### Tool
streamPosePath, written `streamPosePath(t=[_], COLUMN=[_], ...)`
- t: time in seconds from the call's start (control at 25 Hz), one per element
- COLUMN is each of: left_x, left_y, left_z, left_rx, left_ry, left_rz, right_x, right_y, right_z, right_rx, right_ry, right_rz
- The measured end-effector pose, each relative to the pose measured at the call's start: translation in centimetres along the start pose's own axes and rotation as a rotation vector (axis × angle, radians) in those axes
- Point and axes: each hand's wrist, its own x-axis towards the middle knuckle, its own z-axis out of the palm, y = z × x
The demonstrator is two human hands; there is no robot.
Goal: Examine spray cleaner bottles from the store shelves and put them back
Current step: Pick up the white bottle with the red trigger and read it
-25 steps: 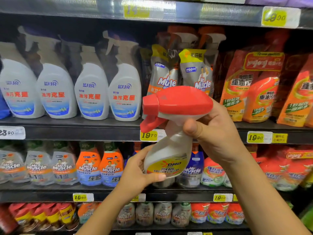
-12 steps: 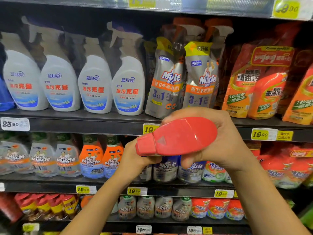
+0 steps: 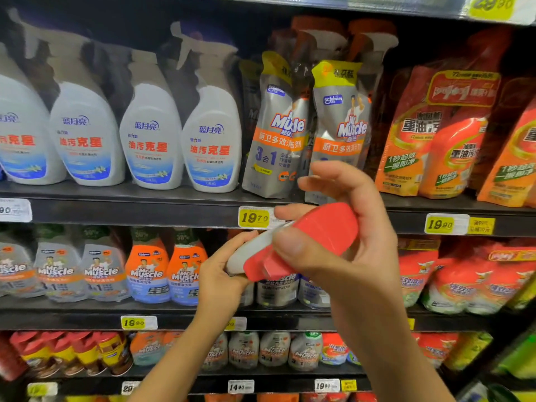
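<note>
The spray bottle (image 3: 301,245) is held tipped over in front of the middle shelf (image 3: 145,213), red trigger head toward the camera; it looks like stiff, smooth plastic, likely moderately heavy if full, and best gripped at the neck and body. The right hand (image 3: 345,236) pinches the red head between thumb and index finger, its other fingers spread free. The left hand (image 3: 223,274) curls around the white body underneath.

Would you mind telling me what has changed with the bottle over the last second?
The spray bottle was tipped from upright to lying nearly flat, nozzle down-left, label hidden. Right hand shifted onto the red head; left hand still grips the body. Shelf stock unchanged.
</note>
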Motion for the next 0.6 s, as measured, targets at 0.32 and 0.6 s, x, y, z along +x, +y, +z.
streamPosePath(t=[0.32, 0.6], left_x=[0.0, -0.2], left_y=[-1.1, -1.3], left_z=[-0.3, -1.1], left_rx=[-0.027, -0.049], left_ry=[-0.096, -0.395], left_rz=[0.007, -0.091], right_x=[0.0, 1.7], right_y=[0.0, 0.5], right_z=[0.1, -0.8], right_rx=[0.060, 0.255], right_ry=[-0.050, -0.130], right_rz=[0.097, 0.202])
